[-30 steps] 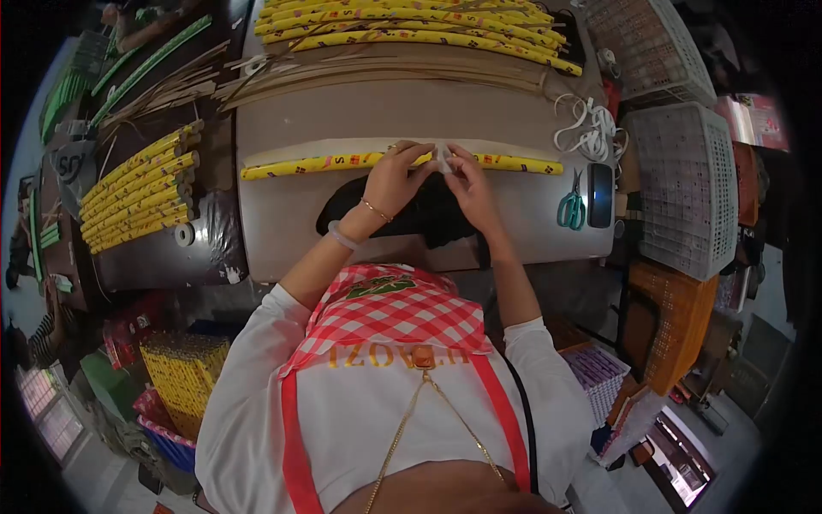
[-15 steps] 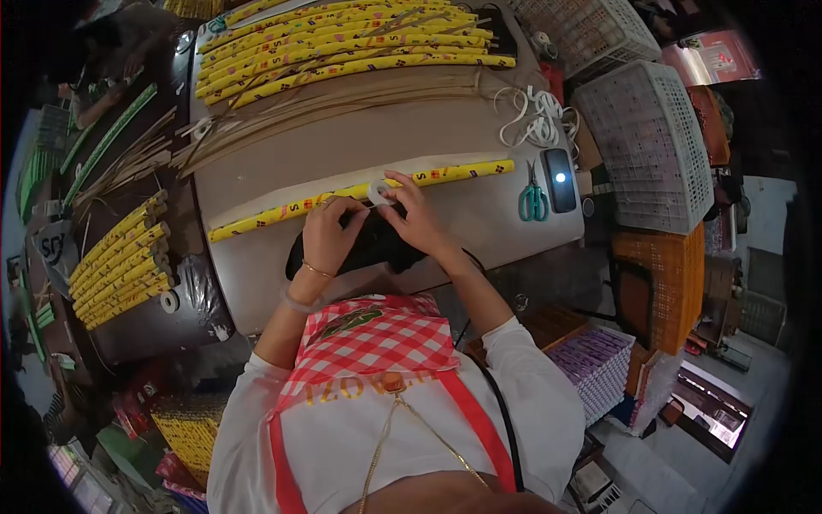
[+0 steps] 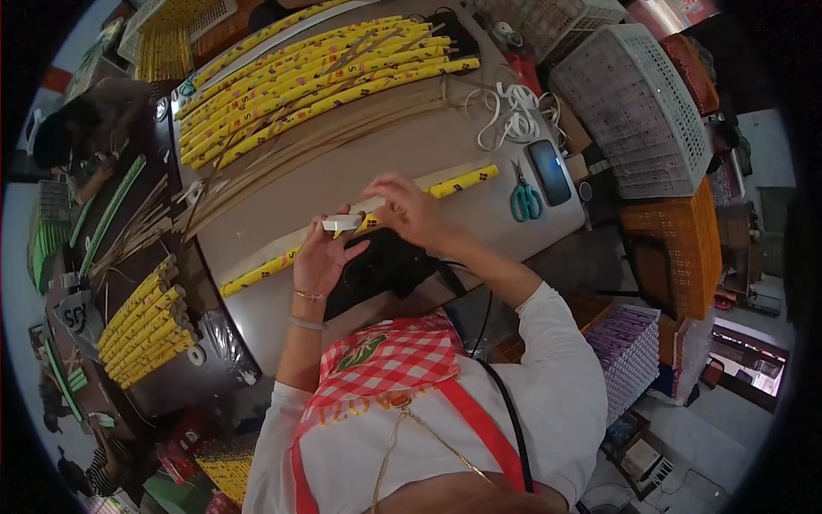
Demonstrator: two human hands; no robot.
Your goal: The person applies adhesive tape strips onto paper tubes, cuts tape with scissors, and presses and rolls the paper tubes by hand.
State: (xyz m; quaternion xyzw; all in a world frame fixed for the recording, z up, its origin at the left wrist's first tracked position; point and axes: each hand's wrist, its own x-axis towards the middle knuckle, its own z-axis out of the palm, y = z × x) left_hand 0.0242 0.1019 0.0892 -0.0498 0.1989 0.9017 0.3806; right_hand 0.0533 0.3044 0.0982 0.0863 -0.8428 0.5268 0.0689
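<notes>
A small white roll of tape [image 3: 342,223] is held up in the fingers of my left hand [image 3: 322,261], the palm turned upward. To the right, my right hand [image 3: 414,216] is raised over the table, apart from the roll, its fingers bent, spread and slightly blurred; I see nothing in them. Behind both hands runs a long tube wrapped in yellow printed paper [image 3: 462,181], partly hidden by them. A strip of pale paper lies along its far side. On the table near my lap is a black item [image 3: 385,265].
Teal-handled scissors [image 3: 526,202] and a phone [image 3: 549,173] lie at the right, near white ribbon [image 3: 518,116]. Several finished yellow tubes [image 3: 317,86] and thin brown strips [image 3: 325,128] cover the back. More tubes [image 3: 150,330] are stacked left. Plastic crates [image 3: 634,111] stand right.
The tape roll has passed from my right hand to my left. My right hand has come away from it and lifted. The whole view has turned somewhat, and the phone's screen glare is gone.
</notes>
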